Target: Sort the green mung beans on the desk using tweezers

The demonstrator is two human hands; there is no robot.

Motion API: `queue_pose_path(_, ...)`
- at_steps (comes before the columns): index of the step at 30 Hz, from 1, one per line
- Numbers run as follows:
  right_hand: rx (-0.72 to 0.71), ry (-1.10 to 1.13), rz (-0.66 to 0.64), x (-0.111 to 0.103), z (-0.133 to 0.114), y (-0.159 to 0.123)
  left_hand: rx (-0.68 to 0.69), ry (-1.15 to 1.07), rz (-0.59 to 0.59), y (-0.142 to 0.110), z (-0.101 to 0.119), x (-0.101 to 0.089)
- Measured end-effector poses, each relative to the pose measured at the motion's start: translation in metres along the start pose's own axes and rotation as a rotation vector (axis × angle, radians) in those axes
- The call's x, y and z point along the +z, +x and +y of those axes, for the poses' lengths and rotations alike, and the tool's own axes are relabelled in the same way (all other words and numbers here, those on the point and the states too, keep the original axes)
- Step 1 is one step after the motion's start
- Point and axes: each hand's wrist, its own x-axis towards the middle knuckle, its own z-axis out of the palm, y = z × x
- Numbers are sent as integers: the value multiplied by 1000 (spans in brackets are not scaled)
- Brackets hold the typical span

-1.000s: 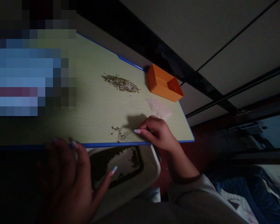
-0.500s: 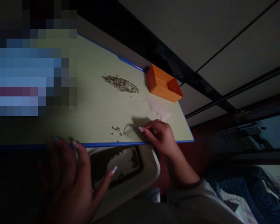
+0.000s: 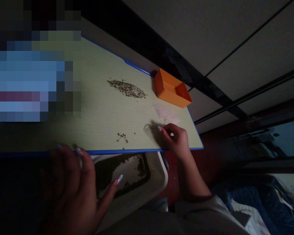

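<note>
My right hand [image 3: 177, 140] pinches a thin, see-through piece with a rounded edge [image 3: 150, 131]. Its exact kind is hard to make out. This piece is over the pale tabletop [image 3: 98, 120], just below a heap of white grains [image 3: 165, 113] that look like rice. To its left lie several loose green beans [image 3: 122, 138]. My left hand [image 3: 74, 186], fingers spread, is at the blue table edge and above the left part of a whitish tub [image 3: 163, 176]. Dark green beans [image 3: 105, 169] line the tub's bottom; my left hand hides part of it.
Farther back on the table is a mixed heap of green beans and white grains [image 3: 127, 88]. An orange box [image 3: 172, 89] stands at the far right edge by pale cabinet fronts [image 3: 235, 39]. A blurred-out patch covers the upper left. Dark blue fabric [image 3: 262, 195] lies lower right.
My right hand has moved right with the see-through piece, away from the loose beans and nearer the white heap. A single bean now shows where the piece was. My left hand stays put.
</note>
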Motion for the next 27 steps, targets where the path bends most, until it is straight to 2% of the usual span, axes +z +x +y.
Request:
queue_pose_path(6, 84, -111, 110, -4, 24, 9, 4, -3, 7, 0, 2, -1)
queue_pose_path(10, 110, -92, 155, -5, 19, 9, 0, -8, 7, 0, 1, -1)
queue_pose_path(12, 77, 15, 129, -4, 6, 5, 10, -4, 14, 0, 1, 0)
queue_pose_path(15, 2, 179, -25, 1, -17, -1, 17, 2, 14, 0, -1, 1)
queue_pose_path(19, -17, 181, -103, 10, -30, -3, 21, -4, 16, 0, -2, 2)
queue_pose_path(27, 86, -2, 29, 8, -1, 7, 14, -7, 34, -1, -1, 3)
